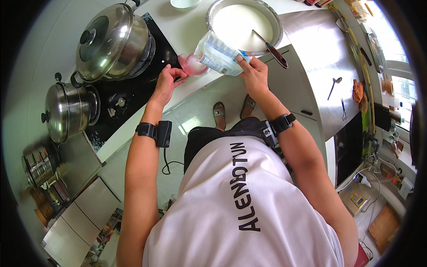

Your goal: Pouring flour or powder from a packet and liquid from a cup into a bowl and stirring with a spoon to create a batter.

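Observation:
My right hand (256, 75) grips a printed plastic packet (217, 55) by one end. The packet is tilted, with its other end over a small pink bowl (190, 65). White contents show inside this bowl, at the counter's front edge. My left hand (169, 83) has its thumb and fingertips at the bowl's near left rim and appears to pinch it. Behind the packet stands a large metal basin (210, 20) of white liquid. A dark-handled utensil (273, 53) leans out over the basin's rim.
On the left, a large lidded steel pot (110, 43) and a smaller one (61, 110) sit on a black gas cooktop (133, 90). A white bowl (185, 3) stands at the back. A spoon (333, 87) and scissors (344, 110) lie on the steel counter (310, 36) at right.

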The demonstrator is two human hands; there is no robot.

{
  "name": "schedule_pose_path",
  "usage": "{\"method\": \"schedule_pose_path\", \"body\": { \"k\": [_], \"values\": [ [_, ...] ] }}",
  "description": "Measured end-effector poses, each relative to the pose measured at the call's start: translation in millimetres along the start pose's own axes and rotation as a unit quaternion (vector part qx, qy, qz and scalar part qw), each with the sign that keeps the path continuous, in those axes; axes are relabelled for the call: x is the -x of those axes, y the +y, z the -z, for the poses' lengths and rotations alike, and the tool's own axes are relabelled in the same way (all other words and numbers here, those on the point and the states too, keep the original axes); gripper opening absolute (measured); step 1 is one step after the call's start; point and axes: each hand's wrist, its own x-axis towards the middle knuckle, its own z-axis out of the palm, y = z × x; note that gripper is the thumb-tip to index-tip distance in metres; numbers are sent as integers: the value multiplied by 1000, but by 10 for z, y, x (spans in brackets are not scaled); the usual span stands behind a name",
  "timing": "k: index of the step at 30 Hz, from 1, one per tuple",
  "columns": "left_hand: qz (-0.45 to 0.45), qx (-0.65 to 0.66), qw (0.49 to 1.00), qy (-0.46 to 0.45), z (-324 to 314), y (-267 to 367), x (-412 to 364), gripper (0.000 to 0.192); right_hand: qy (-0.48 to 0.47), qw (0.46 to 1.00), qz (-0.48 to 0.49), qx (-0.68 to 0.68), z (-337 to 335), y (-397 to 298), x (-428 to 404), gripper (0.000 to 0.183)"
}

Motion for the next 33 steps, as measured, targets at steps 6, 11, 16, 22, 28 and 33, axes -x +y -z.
{"method": "schedule_pose_path", "body": {
  "k": [6, 11, 16, 22, 28, 33],
  "values": [
    [12, -10, 1000, 3, 18, -37, -42, 62, -12, 995, -61, -77, 57, -10, 54, 25],
    [11, 7, 1000, 8, 34, -52, -42, 61, -85, 972, -86, -204, 98, -40, 83, 28],
    [13, 9, 1000, 19, -25, 2, -10, 60, -161, 944, -114, -264, 112, -91, 110, 40],
    [21, 21, 999, 32, 15, 9, 25, 60, -209, 890, -157, -373, -39, 36, 139, 49],
    [-22, -33, 997, 64, -112, 133, 124, 62, -189, 862, -190, -430, -137, 396, 92, 51],
    [-90, -36, 993, 61, -212, 370, 209, 63, -175, 840, -222, -462, -156, 590, 96, 45]
  ]
}}
